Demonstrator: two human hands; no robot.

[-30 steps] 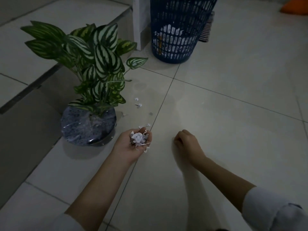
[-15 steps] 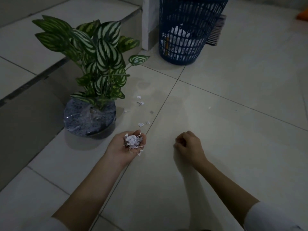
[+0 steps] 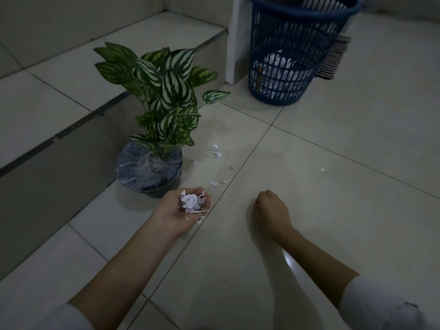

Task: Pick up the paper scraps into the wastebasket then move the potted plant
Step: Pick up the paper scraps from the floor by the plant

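Paper scraps (image 3: 190, 203) sit as a crumpled white wad in your left grip (image 3: 183, 211), which is turned palm up low over the floor (image 3: 333, 186), fingers curled round the wad (a few shreds poke out at its near edge). Further loose scraps (image 3: 216, 154) lie scattered on the tiles just beyond that grip, trailing away along the right side of the pot. Your right grip (image 3: 271, 208) is to the right, apart from the left, fingers curled under into a fist, back of the hand toward you; whether it encloses anything cannot be told. Potted plant (image 3: 166, 91): striped green leaves, blue-grey wrapped pot, standing on the floor at the foot of the step (image 3: 59, 91), just far-left of your left grip. Wastebasket (image 3: 292, 67): blue, slatted, upright, far right of the plant, white paper showing through its wall. A striped mat (image 3: 333, 55) lies behind it.
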